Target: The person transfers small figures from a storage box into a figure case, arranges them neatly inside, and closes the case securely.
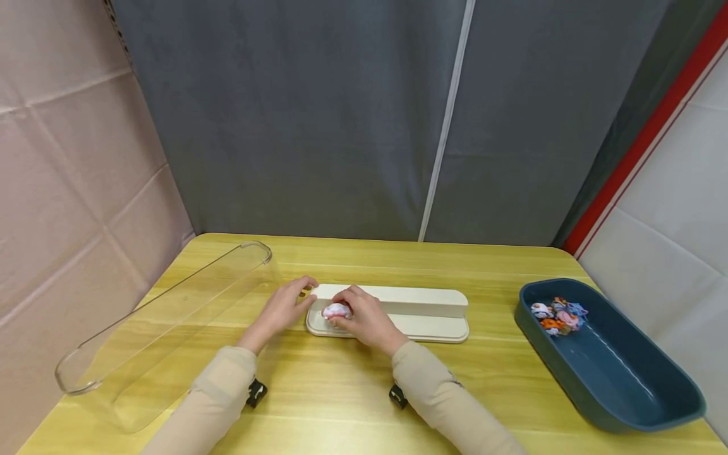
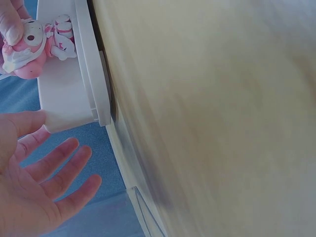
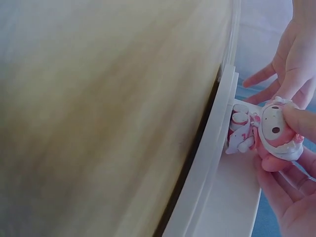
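Pink figurine [image 1: 336, 310] sits pinched in the right hand [image 1: 366, 319] (left hand [image 1: 282, 308] spread beside it) on the white base [image 1: 421, 316].

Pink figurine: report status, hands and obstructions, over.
Right hand pinches pink figurine at white stand's left end. Left hand open, fingers on stand's end. Clear cover lies off to the left. Nothing blocking.

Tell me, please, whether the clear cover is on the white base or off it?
Off. The clear cover lies on the table left of the white base, apart from it, while the right hand holds a pink figure on the base.
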Demonstrator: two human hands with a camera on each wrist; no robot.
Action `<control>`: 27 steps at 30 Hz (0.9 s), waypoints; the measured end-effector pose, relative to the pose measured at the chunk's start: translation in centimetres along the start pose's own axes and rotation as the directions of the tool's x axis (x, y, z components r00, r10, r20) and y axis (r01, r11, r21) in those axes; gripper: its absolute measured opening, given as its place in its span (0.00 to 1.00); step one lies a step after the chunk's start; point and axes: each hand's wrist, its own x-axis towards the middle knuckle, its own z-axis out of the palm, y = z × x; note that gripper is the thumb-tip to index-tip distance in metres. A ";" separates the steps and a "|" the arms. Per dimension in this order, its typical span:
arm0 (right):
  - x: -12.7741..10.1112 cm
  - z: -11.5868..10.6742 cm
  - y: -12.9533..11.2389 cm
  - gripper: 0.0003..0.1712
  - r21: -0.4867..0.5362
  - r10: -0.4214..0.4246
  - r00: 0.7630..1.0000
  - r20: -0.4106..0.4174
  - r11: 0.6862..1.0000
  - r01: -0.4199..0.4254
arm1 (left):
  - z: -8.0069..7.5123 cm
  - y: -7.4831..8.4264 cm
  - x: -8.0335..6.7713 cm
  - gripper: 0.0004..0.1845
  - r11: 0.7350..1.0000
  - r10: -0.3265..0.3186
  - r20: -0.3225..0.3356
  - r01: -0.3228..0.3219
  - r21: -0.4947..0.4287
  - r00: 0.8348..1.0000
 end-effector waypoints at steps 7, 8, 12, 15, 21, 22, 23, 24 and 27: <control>-0.1 -0.1 0.1 0.18 -0.050 -0.011 1.000 -0.018 0.999 0.010 | 0.1 0.0 -0.1 0.11 1.000 0.003 -0.005 -0.003 -0.007 1.000; -0.1 -0.1 0.1 0.18 -0.058 -0.018 1.000 -0.024 0.998 0.016 | 0.1 -0.1 -0.1 0.11 1.000 0.003 -0.006 -0.003 -0.007 1.000; -0.1 -0.1 0.2 0.17 -0.058 -0.022 0.999 -0.034 0.998 0.020 | 0.1 -0.1 -0.1 0.12 1.000 -0.002 -0.003 0.002 -0.006 1.000; -0.1 -0.1 0.3 0.17 -0.047 -0.011 0.999 -0.032 0.999 0.010 | 0.1 0.0 -0.1 0.12 1.000 -0.002 -0.003 0.002 -0.005 1.000; -0.1 -0.2 0.3 0.17 -0.039 0.010 1.000 -0.018 0.999 -0.011 | 0.0 0.1 -0.1 0.12 1.000 -0.008 0.005 0.008 -0.007 1.000; -0.1 -0.2 0.3 0.18 -0.037 0.012 1.000 -0.016 0.999 -0.013 | 0.0 0.1 -0.1 0.12 1.000 -0.005 0.006 0.005 -0.004 1.000; -0.1 -0.2 0.3 0.18 -0.037 0.015 1.000 -0.012 0.999 -0.016 | 0.0 0.1 0.0 0.12 1.000 -0.007 0.006 0.007 -0.004 1.000; -0.1 -0.2 0.3 0.18 -0.036 0.018 1.000 -0.009 0.999 -0.018 | 0.0 0.1 0.0 0.12 1.000 -0.009 0.007 0.009 -0.003 1.000; -0.1 -0.3 0.4 0.19 -0.028 0.020 1.000 -0.006 0.999 -0.020 | 0.0 0.1 -0.1 0.12 1.000 -0.007 0.006 0.007 -0.003 1.000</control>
